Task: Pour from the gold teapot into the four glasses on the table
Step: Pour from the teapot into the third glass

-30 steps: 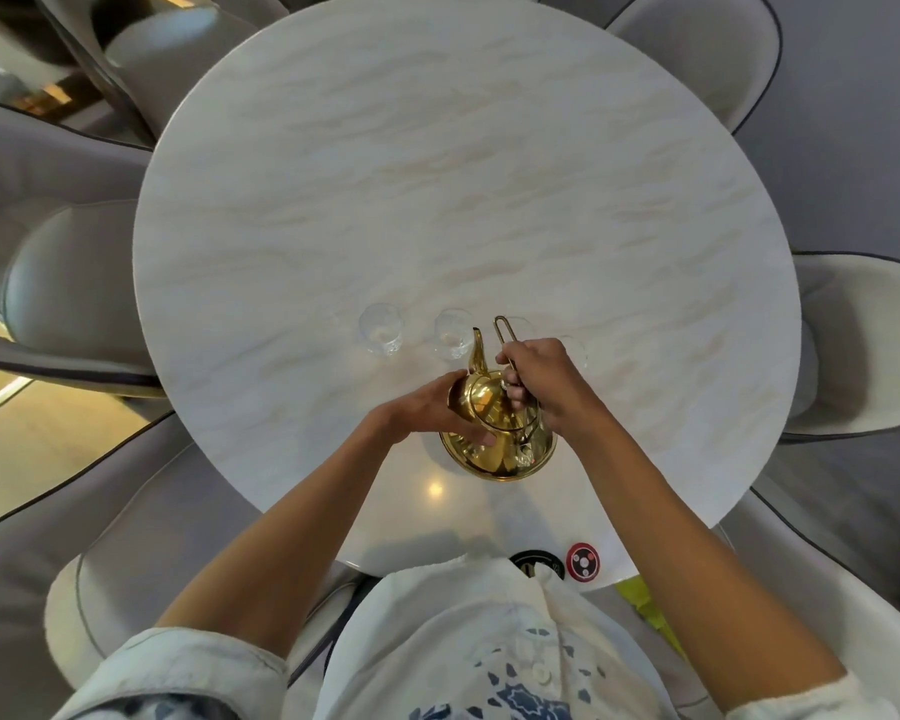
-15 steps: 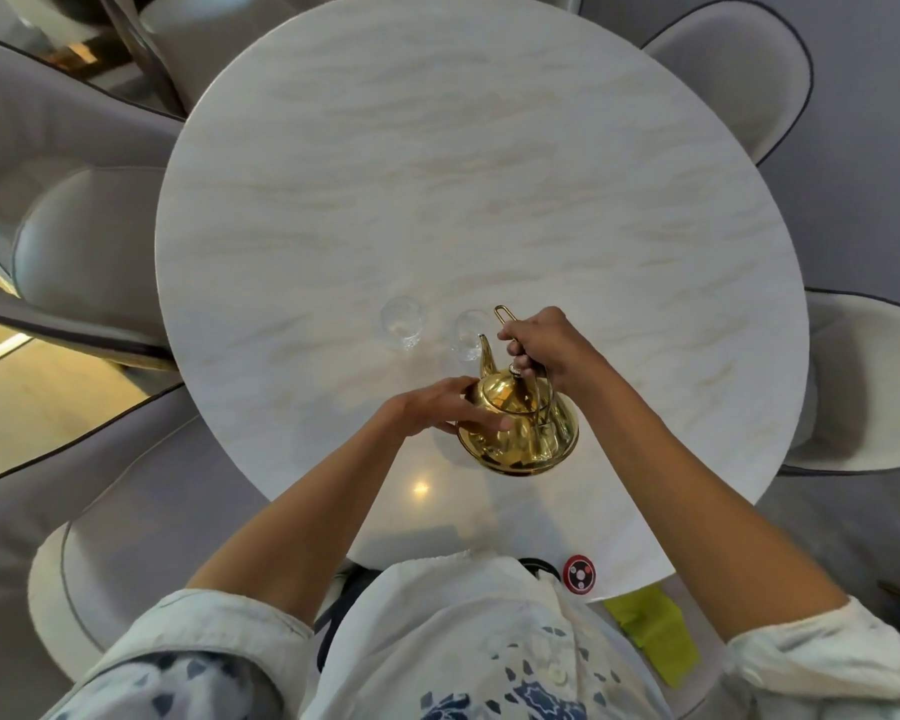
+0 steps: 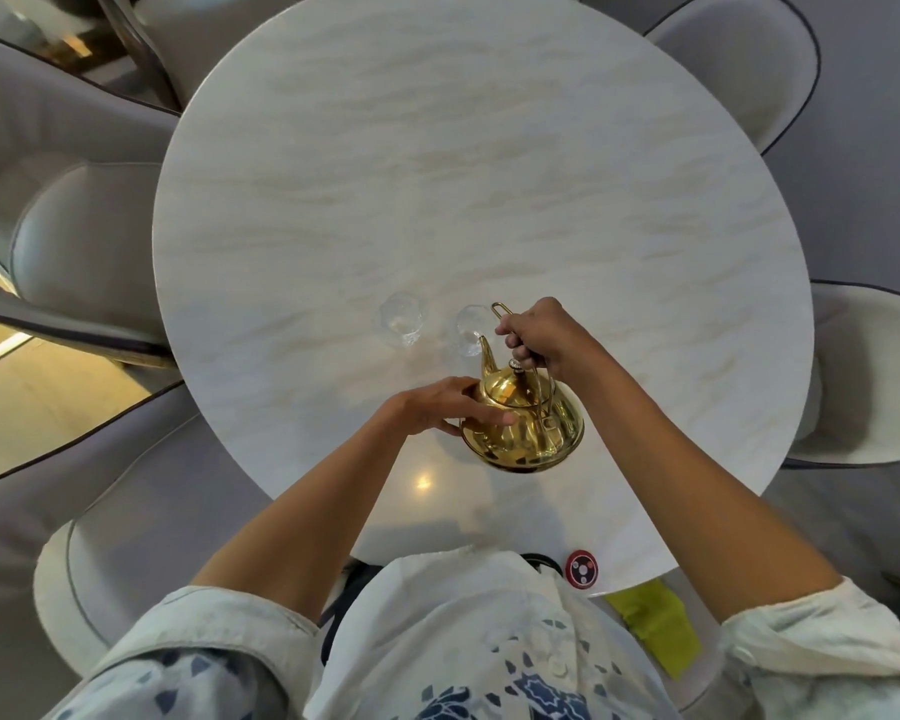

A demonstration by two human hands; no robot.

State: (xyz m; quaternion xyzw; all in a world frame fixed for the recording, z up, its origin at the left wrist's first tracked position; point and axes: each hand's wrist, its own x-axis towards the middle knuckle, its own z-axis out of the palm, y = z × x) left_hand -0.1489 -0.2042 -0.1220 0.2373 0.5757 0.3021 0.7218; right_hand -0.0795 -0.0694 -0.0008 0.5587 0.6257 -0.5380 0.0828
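While we looked down through the head camera, our right hand (image 3: 539, 337) was wrapped tight around the wire handle of the gold teapot (image 3: 523, 418), and our left hand (image 3: 445, 410) lay with fingers loosely spread against the pot's side and lid, steadying rather than gripping. The teapot hung tilted above the round marble counter (image 3: 489, 174), its spout dipped toward the second glass (image 3: 471, 330); just beside that, to the left, stood the first glass (image 3: 402, 319). Only these two glasses were plain to us; the other two were probably hidden behind our right hand and the pot, though we could not tell for certain. No stream showed at the spout, and whether either glass held liquid was too faint to judge. We judged the pour into the second glass to be the step in hand. Next would come a steady tilt, spout kept over the rim, then a level-off before shifting right.
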